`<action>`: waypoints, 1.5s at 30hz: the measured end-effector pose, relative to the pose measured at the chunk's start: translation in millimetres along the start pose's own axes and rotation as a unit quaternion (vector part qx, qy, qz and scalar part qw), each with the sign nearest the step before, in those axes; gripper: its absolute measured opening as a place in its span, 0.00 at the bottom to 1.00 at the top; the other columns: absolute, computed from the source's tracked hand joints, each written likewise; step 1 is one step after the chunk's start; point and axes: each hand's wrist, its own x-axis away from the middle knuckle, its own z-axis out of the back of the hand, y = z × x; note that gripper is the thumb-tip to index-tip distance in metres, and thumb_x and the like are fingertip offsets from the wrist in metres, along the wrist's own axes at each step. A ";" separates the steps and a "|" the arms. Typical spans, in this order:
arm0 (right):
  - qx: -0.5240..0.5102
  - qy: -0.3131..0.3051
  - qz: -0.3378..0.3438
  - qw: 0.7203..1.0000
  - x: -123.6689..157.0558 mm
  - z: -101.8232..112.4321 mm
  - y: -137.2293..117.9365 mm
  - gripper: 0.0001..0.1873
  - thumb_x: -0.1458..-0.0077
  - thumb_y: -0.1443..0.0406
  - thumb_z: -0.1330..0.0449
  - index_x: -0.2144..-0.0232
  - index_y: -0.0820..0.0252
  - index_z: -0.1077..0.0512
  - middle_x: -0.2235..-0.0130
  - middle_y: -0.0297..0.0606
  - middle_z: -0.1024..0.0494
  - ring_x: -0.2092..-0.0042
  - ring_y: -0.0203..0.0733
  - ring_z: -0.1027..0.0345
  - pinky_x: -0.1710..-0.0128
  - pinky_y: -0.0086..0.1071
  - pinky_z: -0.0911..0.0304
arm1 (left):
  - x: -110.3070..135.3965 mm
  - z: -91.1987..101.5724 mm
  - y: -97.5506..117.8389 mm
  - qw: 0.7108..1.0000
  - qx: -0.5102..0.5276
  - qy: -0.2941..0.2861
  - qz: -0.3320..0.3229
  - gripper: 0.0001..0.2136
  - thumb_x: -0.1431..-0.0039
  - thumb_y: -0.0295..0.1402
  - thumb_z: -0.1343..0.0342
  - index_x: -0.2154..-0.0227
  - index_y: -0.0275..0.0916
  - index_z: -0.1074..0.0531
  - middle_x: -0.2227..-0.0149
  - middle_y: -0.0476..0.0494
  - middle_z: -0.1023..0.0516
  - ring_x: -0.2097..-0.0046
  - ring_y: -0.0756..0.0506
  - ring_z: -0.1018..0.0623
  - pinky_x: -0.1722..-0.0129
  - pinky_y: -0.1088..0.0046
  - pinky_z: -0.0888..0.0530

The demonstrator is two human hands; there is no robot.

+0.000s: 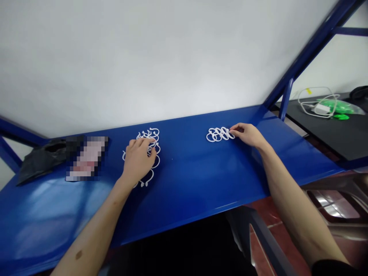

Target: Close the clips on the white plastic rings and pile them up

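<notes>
My left hand (140, 155) rests over a loose pile of white plastic curtain rings (155, 161). Its thumb and index finger are apart, with parts of rings showing between them; the other fingers partly cover the pile. Those rings gape, and small knobs show on their ends. Farther right, several closed white rings (218, 134) lie overlapping in a short double row. At the right end of that row, my right hand (244, 133) pinches the edge of a ring between thumb and fingertips.
Both groups lie on a blue table (184, 184) against a pale wall. A dark bag (48, 155) and a blurred-out flat item (86, 157) are at the left. On a black surface at right sit a white cable (309, 113) and green plastic (342, 116).
</notes>
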 end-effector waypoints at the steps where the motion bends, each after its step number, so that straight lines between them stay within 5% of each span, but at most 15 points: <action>1: 0.005 0.002 -0.003 1.000 -0.1 0.3 -0.3 0.12 0.47 0.58 0.39 0.65 0.59 0.21 0.66 0.38 0.18 0.66 0.41 0.27 0.62 0.35 0.34 | -0.8 1.3 -1.1 1.000 0.001 -0.001 0.005 0.15 0.39 0.31 0.49 0.51 0.39 0.25 0.51 0.37 0.22 0.49 0.33 0.29 0.50 0.53 0.31; 4: 0.021 0.013 -0.019 1.000 0.2 0.8 -1.7 0.13 0.45 0.58 0.40 0.63 0.60 0.21 0.68 0.38 0.19 0.67 0.41 0.27 0.62 0.35 0.34 | -2.9 5.1 -3.8 1.000 0.005 -0.003 0.019 0.17 0.43 0.27 0.49 0.52 0.39 0.25 0.51 0.38 0.22 0.49 0.33 0.29 0.50 0.53 0.31; 12: 0.059 0.053 -0.034 0.996 1.3 0.9 -5.9 0.12 0.43 0.60 0.41 0.62 0.60 0.21 0.67 0.40 0.19 0.67 0.42 0.27 0.61 0.36 0.34 | 4.1 -1.6 3.9 1.000 -0.014 -0.003 -0.017 0.10 0.40 0.41 0.43 0.67 0.42 0.23 0.57 0.39 0.24 0.50 0.32 0.31 0.53 0.52 0.32; 20: 0.077 0.247 0.108 0.960 18.2 -12.1 -40.1 0.11 0.40 0.63 0.43 0.60 0.61 0.23 0.61 0.45 0.20 0.62 0.45 0.28 0.57 0.40 0.33 | 9.7 -6.2 22.7 0.992 0.003 0.108 -0.063 0.05 0.40 0.34 0.40 0.71 0.41 0.26 0.60 0.42 0.22 0.54 0.36 0.30 0.57 0.58 0.35; 22: 0.026 0.216 0.161 0.963 30.7 -27.1 -66.3 0.11 0.38 0.61 0.43 0.59 0.60 0.24 0.61 0.43 0.20 0.62 0.44 0.28 0.58 0.39 0.33 | 11.3 -2.9 29.9 0.987 0.024 0.137 -0.079 0.06 0.39 0.34 0.40 0.71 0.41 0.26 0.61 0.43 0.22 0.55 0.38 0.30 0.57 0.59 0.35; 25: -0.092 0.024 0.210 0.973 51.4 -58.0 -111.5 0.12 0.37 0.58 0.42 0.57 0.58 0.25 0.62 0.39 0.20 0.62 0.41 0.27 0.59 0.36 0.32 | 14.3 1.6 39.4 0.976 0.063 0.166 -0.125 0.06 0.39 0.34 0.39 0.71 0.41 0.27 0.64 0.45 0.21 0.57 0.40 0.28 0.57 0.60 0.35; 27: -0.180 -0.107 0.190 0.959 62.6 -80.6 -137.1 0.13 0.37 0.56 0.41 0.55 0.58 0.26 0.62 0.37 0.20 0.63 0.39 0.26 0.60 0.34 0.31 | 16.3 3.5 43.9 0.967 0.089 0.177 -0.162 0.05 0.39 0.33 0.38 0.71 0.42 0.26 0.65 0.47 0.21 0.59 0.42 0.27 0.57 0.61 0.35; 29: -0.265 -0.171 0.141 0.938 69.9 -101.0 -153.8 0.14 0.36 0.56 0.42 0.55 0.58 0.28 0.66 0.34 0.21 0.66 0.37 0.26 0.64 0.33 0.31 | 18.1 4.3 47.1 0.958 0.111 0.177 -0.196 0.05 0.40 0.33 0.37 0.71 0.42 0.26 0.67 0.48 0.21 0.60 0.44 0.27 0.57 0.63 0.34; 35: -0.395 -0.158 0.095 0.900 76.0 -123.3 -156.5 0.07 0.39 0.61 0.40 0.60 0.57 0.30 0.67 0.32 0.22 0.69 0.35 0.27 0.66 0.30 0.30 | 22.2 5.0 55.5 0.947 0.170 0.140 -0.235 0.04 0.39 0.33 0.37 0.68 0.43 0.26 0.66 0.49 0.21 0.60 0.45 0.25 0.56 0.64 0.30; 39: -0.320 -0.131 0.149 0.926 75.0 -113.6 -149.9 0.08 0.38 0.60 0.40 0.60 0.57 0.25 0.67 0.33 0.20 0.69 0.35 0.28 0.67 0.30 0.33 | 22.4 8.1 57.2 0.962 0.224 0.128 -0.091 0.06 0.38 0.36 0.40 0.60 0.41 0.26 0.59 0.44 0.22 0.60 0.45 0.24 0.58 0.65 0.26; 45: -0.319 -0.119 0.173 0.924 74.2 -110.2 -146.8 0.06 0.43 0.62 0.34 0.63 0.57 0.23 0.67 0.33 0.18 0.66 0.37 0.26 0.65 0.30 0.34 | 18.4 9.1 51.4 0.937 0.346 -0.036 0.030 0.06 0.38 0.38 0.41 0.63 0.43 0.22 0.66 0.49 0.18 0.69 0.48 0.23 0.67 0.71 0.27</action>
